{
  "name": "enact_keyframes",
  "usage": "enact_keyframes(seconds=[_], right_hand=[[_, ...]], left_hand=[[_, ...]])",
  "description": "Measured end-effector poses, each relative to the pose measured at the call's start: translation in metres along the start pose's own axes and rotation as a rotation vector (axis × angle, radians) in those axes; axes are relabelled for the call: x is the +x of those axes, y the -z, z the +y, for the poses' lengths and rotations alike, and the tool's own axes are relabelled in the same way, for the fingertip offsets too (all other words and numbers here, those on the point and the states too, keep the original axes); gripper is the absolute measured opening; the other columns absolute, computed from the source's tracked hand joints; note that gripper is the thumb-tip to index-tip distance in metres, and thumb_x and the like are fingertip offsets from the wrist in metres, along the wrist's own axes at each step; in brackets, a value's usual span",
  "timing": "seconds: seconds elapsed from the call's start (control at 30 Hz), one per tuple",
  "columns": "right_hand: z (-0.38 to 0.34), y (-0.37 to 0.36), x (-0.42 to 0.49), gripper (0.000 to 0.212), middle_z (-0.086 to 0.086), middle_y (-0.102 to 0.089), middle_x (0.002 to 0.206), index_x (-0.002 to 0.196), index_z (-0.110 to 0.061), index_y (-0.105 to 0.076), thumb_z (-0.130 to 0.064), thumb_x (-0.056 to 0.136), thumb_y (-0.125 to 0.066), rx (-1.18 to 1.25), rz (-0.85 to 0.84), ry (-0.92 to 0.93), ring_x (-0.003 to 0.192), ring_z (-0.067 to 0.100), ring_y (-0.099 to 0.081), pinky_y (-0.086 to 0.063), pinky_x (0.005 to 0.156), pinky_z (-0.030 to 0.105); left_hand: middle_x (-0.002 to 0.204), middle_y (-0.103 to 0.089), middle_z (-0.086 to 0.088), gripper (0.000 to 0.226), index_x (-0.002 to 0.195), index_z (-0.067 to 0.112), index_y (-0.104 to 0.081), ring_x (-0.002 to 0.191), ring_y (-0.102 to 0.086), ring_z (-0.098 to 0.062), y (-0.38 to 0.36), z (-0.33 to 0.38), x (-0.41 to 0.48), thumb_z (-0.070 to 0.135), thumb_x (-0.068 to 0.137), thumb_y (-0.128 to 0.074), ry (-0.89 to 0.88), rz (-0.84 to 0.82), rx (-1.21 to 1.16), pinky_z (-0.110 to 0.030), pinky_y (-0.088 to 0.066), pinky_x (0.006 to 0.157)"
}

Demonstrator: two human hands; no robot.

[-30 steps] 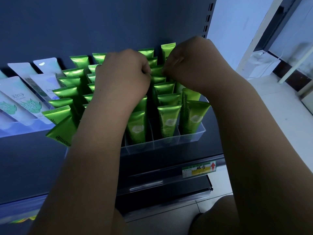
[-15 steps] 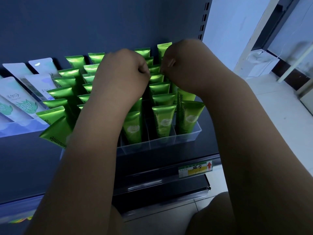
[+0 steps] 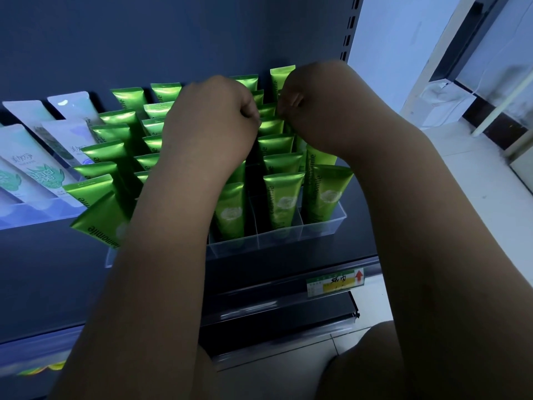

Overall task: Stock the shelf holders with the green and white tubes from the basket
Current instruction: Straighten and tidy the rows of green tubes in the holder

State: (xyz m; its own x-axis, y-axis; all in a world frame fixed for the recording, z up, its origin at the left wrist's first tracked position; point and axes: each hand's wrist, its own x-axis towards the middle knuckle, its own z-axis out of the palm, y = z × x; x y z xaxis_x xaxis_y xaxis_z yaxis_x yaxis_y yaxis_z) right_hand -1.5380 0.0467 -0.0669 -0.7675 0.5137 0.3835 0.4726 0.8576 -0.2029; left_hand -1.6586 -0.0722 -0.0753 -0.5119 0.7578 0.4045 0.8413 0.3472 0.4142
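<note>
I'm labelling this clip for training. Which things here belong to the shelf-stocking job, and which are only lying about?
Part of the job: green tubes; clear holder; white tubes; left hand and right hand, both curled among the green tubes, grip hidden. The basket is not in view.

Just lying about: price label on the shelf edge; white box at far right.

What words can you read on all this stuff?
"Chamomile": down the green tubes.
"美加净": on a white tube, I think.
"纸巾": handwritten on the shelf tag, beside a red up arrow.
Other small print: too small to read.
</note>
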Motion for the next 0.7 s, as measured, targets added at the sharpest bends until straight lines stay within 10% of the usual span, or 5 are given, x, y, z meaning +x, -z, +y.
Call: enact_keyframes(seconds=[0.53,0.7], right_hand=[[-0.005,0.004,0.0,0.027,0.01,-0.072,0.088,0.086,-0.01,-0.075,-0.018,0.083,-0.049,0.055,0.022,-0.001,0.086,0.03,-0.067,-0.057,0.077,0.042],[-0.002,0.004,-0.001,0.026,0.01,-0.071,0.085,0.084,-0.01,-0.073,-0.022,0.085,-0.05,0.07,0.026,-0.031,0.083,0.029,-0.067,-0.058,0.075,0.042]], left_hand=[[0.066,-0.059,0.016,0.016,0.087,0.025,-0.078,0.064,-0.053,-0.007,0.007,-0.007,0.004,0.026,0.092,-0.063,0.145,0.029,-0.281,-0.024,-0.04,0.067],[0.089,-0.069,-0.018,0.046,0.094,0.006,-0.071,0.065,-0.049,-0.015,0.014,-0.01,0.004,0.047,0.096,-0.052,0.22,0.107,-0.381,-0.037,-0.044,0.065]])
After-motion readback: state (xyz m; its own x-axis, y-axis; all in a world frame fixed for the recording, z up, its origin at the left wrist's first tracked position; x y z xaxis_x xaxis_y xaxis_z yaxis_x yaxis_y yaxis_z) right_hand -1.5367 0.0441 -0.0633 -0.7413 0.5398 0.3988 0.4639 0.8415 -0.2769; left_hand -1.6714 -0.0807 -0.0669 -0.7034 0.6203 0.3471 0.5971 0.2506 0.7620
